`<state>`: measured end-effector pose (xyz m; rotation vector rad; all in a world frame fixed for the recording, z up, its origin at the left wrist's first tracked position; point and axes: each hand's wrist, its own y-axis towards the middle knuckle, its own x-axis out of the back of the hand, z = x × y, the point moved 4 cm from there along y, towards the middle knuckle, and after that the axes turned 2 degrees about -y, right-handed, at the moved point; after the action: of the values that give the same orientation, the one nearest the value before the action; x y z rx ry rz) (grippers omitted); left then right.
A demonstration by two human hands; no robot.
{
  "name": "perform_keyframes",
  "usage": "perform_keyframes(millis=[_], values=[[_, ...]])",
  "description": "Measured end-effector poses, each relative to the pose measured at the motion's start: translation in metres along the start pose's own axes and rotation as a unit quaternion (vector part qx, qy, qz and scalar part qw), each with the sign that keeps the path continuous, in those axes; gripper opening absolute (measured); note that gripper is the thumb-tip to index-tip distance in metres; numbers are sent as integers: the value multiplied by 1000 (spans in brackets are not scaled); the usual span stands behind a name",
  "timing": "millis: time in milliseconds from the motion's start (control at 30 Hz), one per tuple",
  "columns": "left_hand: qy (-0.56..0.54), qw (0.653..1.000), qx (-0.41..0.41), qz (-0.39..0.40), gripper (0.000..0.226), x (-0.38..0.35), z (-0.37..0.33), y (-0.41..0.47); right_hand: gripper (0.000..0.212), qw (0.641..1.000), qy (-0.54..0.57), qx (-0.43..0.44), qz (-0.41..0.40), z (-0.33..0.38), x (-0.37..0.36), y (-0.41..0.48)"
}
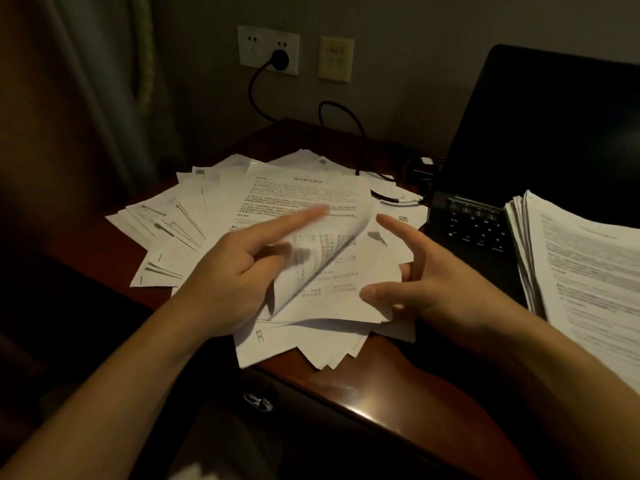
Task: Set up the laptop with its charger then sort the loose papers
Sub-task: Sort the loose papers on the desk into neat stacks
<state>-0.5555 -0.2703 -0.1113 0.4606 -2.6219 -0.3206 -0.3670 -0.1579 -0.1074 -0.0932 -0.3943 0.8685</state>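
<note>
Reddish-brown polished wooden table (363, 386) shows bare only along its rounded front edge and at the far left. The middle lies under loose white printed papers (194, 216), fanned flat with their corners overlapping. The left hand (228, 275) lifts the thin top sheet (304, 192), which curls over leftward: the index finger lies straight across its face (blurred), the other fingers curled beneath it. The right hand (440, 282) pinches the right edge of the sheets below, thumb on top, index finger straight. Just to the right stands the open matte black laptop (540, 133), with a thick stack of white paper (581, 258) covering part of its keyboard. A black charger cable (349, 116) loops from the white wall socket (268, 50) down towards the laptop's left side.
</note>
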Motion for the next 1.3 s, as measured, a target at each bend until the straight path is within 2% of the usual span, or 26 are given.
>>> perform_keyframes(millis=[100, 167, 200, 267, 400, 500, 567, 667, 800, 967, 1067, 1133, 1233, 1300], values=[[30, 997, -5, 66, 36, -5, -1, -2, 103, 998, -44, 18, -48, 2, -2, 1], [81, 992, -23, 90, 52, -6, -1, -3, 102, 994, -65, 28, -78, 3, -6, 2], [99, 991, -33, 89, 57, -7, -2, -3, 101, 993, -66, 31, -89, 2, -7, 3], [94, 992, -36, 76, 56, -5, -3, -2, 99, 993, -62, 35, -99, 1, -8, 4], [-9, 999, -15, 32, 49, -5, -5, -2, 103, 994, -90, 13, -60, 3, 1, 1], [44, 998, -52, 3, 56, -4, -11, -3, 104, 997, -66, 11, -40, 5, 3, -1], [67, 996, -58, 19, 59, -3, -9, -3, 103, 997, -62, 11, -51, 4, 0, 0], [72, 994, -41, 65, 39, -6, -6, -5, 103, 993, -79, 13, -85, 2, -4, 3], [112, 990, -41, 69, 48, -7, -2, -5, 101, 987, -97, 38, -123, 1, -7, 5], [43, 999, -23, 24, 41, -5, 0, -2, 101, 993, -92, 4, -74, 2, 3, 2], [66, 997, -38, 10, 55, -3, -1, -3, 101, 995, -81, -3, -56, 3, 3, 0], [81, 995, -50, 29, 60, -2, 0, -3, 100, 995, -76, -5, -68, 2, 1, 1], [86, 993, -25, 83, 39, -6, 1, -4, 101, 991, -91, -4, -95, 1, -3, 3], [118, 988, -23, 97, 49, -9, 0, -5, 101, 989, -94, 9, -115, 1, -5, 4]])
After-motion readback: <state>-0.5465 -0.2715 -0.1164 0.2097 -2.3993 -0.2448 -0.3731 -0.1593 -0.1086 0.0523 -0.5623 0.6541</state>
